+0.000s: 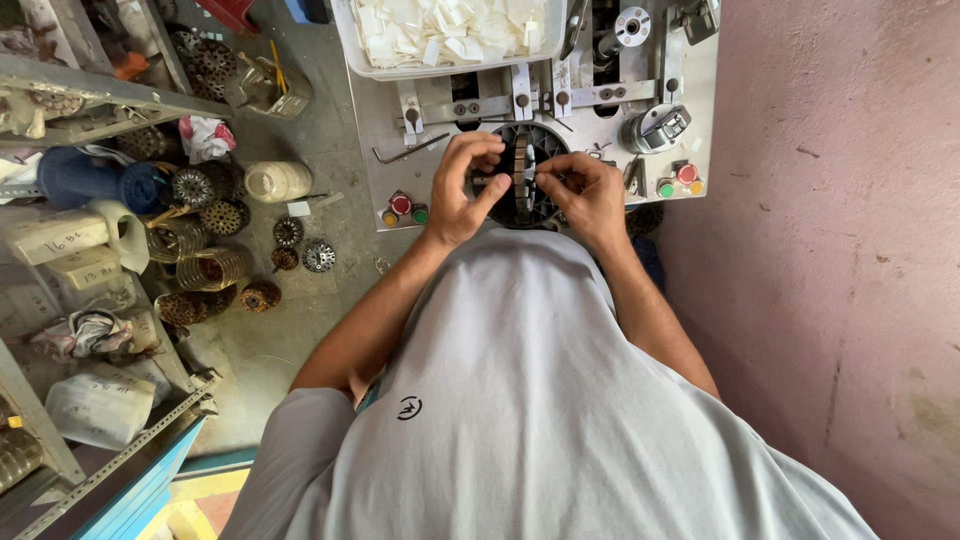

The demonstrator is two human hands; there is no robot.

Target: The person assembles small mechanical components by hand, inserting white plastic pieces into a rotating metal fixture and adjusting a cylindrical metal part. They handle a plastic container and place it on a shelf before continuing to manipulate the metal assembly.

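Black, slotted, round metal stator core (527, 178) sits on the grey machine surface (400, 150), left hand (467, 187) and right hand (588, 195) both pinching its rim.

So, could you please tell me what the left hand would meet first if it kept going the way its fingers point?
The left hand points right, across the slotted round core; it would probably meet the right hand first, though depth is unclear.
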